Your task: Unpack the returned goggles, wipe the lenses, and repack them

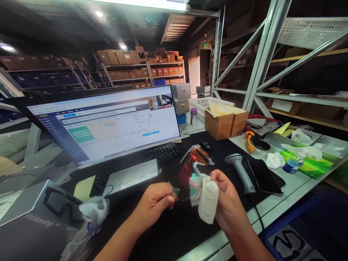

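Over the black desk mat, my left hand (156,201) is closed, thumb and fingers pinching a small greenish end piece that looks like part of sports glasses. Between my hands, a shiny red-orange mirrored lens (186,177) shows, partly covered. My right hand (230,197) is closed on a crumpled white wiping cloth (208,199), which is folded around a teal-edged part of the glasses. Just behind stands more orange reflective material (199,156) with a pale rim; whether it joins the held glasses I cannot tell.
Ahead are a monitor (108,127), a keyboard (165,152) and a silver box (133,175). To the right lie a barcode scanner (240,174), a phone (265,177), a small bottle (293,162) and a tissue pack (315,163). A grey glasses box (35,221) stands at left.
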Available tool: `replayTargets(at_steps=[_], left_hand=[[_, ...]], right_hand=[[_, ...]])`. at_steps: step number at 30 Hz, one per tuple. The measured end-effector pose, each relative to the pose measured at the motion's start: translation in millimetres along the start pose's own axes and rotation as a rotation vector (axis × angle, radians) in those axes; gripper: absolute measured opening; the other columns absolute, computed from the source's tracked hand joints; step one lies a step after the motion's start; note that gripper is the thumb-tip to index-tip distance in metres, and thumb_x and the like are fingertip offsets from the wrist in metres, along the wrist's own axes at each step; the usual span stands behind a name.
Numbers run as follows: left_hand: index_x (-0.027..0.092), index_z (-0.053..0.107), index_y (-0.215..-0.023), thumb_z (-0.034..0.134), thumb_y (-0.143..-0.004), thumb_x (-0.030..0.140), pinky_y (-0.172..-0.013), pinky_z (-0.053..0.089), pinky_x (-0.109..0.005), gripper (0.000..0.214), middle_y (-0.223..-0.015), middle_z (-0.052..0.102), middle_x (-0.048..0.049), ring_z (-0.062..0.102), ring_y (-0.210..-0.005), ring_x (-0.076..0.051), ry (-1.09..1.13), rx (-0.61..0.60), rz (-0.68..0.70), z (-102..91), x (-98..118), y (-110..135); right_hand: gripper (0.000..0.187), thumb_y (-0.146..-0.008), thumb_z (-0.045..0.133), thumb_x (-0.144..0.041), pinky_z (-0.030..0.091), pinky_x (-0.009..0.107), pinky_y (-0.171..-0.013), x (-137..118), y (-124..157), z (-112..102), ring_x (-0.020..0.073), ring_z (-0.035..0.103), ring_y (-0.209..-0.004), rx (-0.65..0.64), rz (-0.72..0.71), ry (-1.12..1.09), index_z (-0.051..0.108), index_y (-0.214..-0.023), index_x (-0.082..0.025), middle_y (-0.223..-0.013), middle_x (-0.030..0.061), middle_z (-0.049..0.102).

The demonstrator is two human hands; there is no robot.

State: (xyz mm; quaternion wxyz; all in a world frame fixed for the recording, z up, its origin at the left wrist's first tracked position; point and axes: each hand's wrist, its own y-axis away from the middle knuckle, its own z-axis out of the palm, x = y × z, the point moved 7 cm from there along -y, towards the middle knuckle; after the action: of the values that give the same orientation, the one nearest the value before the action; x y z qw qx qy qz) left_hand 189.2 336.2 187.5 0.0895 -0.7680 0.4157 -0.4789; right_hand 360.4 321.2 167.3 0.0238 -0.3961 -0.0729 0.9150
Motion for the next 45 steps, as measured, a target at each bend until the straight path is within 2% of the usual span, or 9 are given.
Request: replayTargets(at_steps=[7, 11, 16, 21, 25, 29, 33, 37, 45], left_hand=[[0.015, 0.055, -0.063, 0.041, -0.102, 0.046, -0.057, 0.034, -0.021, 0.052, -0.058, 0.054, 0.0002, 0.049, -0.057, -0.01, -0.07, 0.04, 0.008, -3.3, 3, -2], [0.015, 0.057, -0.066, 0.042, -0.102, 0.046, -0.057, 0.034, -0.022, 0.05, -0.059, 0.054, -0.0002, 0.049, -0.058, -0.011, -0.032, 0.051, 0.019, -2.5, 4, -1], [0.015, 0.057, -0.065, 0.042, -0.101, 0.048, -0.057, 0.034, -0.022, 0.051, -0.061, 0.054, -0.0007, 0.048, -0.058, -0.011, 0.006, 0.053, 0.014, 0.2, 6, 1], [0.015, 0.056, -0.064, 0.041, -0.101, 0.05, -0.057, 0.034, -0.022, 0.053, -0.059, 0.052, -0.0005, 0.047, -0.057, -0.011, -0.006, 0.052, 0.052, 1.8, 13, 1], [0.015, 0.052, -0.061, 0.04, -0.101, 0.05, -0.056, 0.033, -0.023, 0.054, -0.057, 0.05, 0.0, 0.045, -0.055, -0.01, 0.013, 0.068, 0.065, 1.2, 17, -1], [0.015, 0.054, -0.062, 0.04, -0.102, 0.049, -0.057, 0.034, -0.022, 0.054, -0.058, 0.054, -0.0002, 0.049, -0.057, -0.01, 0.036, 0.059, 0.062, 2.9, 18, -1], [0.015, 0.054, -0.062, 0.04, -0.102, 0.049, -0.057, 0.033, -0.022, 0.054, -0.058, 0.053, -0.0002, 0.048, -0.057, -0.01, 0.011, 0.036, 0.03, 5.7, 13, 0], [0.015, 0.055, -0.061, 0.041, -0.102, 0.047, -0.056, 0.033, -0.022, 0.054, -0.057, 0.053, -0.0004, 0.047, -0.055, -0.01, 0.005, 0.032, -0.021, 6.9, 5, 1], [0.015, 0.058, -0.066, 0.043, -0.1, 0.052, -0.055, 0.033, -0.021, 0.052, -0.058, 0.052, 0.0, 0.046, -0.055, -0.01, 0.09, 0.103, -0.11, 10.5, -5, 5]], right_hand=[[0.042, -0.059, 0.091, -0.014, 0.044, 0.014, -0.051, 1, 1, -5, 0.0087, 0.057, -0.056, 0.025, -0.065, 0.074, 0.052, -0.075, -0.02, -0.064, -0.0044, 0.063], [0.029, -0.068, 0.082, -0.009, 0.05, 0.018, -0.056, -6, 11, -5, 0.012, 0.064, -0.062, 0.064, -0.31, 0.305, 0.055, -0.068, -0.02, -0.069, -0.0013, 0.067], [0.025, -0.077, 0.065, -0.001, 0.052, 0.019, -0.059, -18, 34, 19, 0.0116, 0.064, -0.061, 0.013, -0.727, 0.663, 0.055, -0.065, -0.021, -0.063, -0.0029, 0.065], [0.026, -0.08, 0.059, 0.0, 0.052, 0.021, -0.057, -11, 46, 38, 0.0126, 0.062, -0.058, -0.136, -0.888, 0.885, 0.053, -0.069, -0.023, -0.059, -0.0034, 0.064], [0.024, -0.08, 0.057, 0.001, 0.051, 0.021, -0.061, -2, 45, 34, 0.0127, 0.063, -0.062, -0.203, -0.853, 0.881, 0.054, -0.071, -0.022, -0.065, -0.0021, 0.068], [0.023, -0.076, 0.071, -0.009, 0.046, 0.018, -0.053, 8, 24, -6, 0.0107, 0.058, -0.057, 0.047, -0.414, 0.507, 0.053, -0.07, -0.021, -0.065, -0.0028, 0.063], [0.035, -0.074, 0.082, -0.027, 0.045, 0.019, -0.053, 12, 15, -14, 0.0105, 0.054, -0.056, 0.019, -0.13, 0.134, 0.048, -0.074, -0.02, -0.065, -0.0027, 0.058], [0.029, -0.082, 0.076, -0.029, 0.047, 0.02, -0.055, 0, 18, -10, 0.0118, 0.057, -0.061, 0.018, -0.227, 0.201, 0.049, -0.076, -0.02, -0.069, -0.0002, 0.061], [0.027, -0.086, 0.061, -0.007, 0.051, 0.02, -0.065, -17, 39, 13, 0.0125, 0.064, -0.072, 0.078, -0.769, 0.677, 0.047, -0.07, -0.022, -0.072, -0.0012, 0.064]])
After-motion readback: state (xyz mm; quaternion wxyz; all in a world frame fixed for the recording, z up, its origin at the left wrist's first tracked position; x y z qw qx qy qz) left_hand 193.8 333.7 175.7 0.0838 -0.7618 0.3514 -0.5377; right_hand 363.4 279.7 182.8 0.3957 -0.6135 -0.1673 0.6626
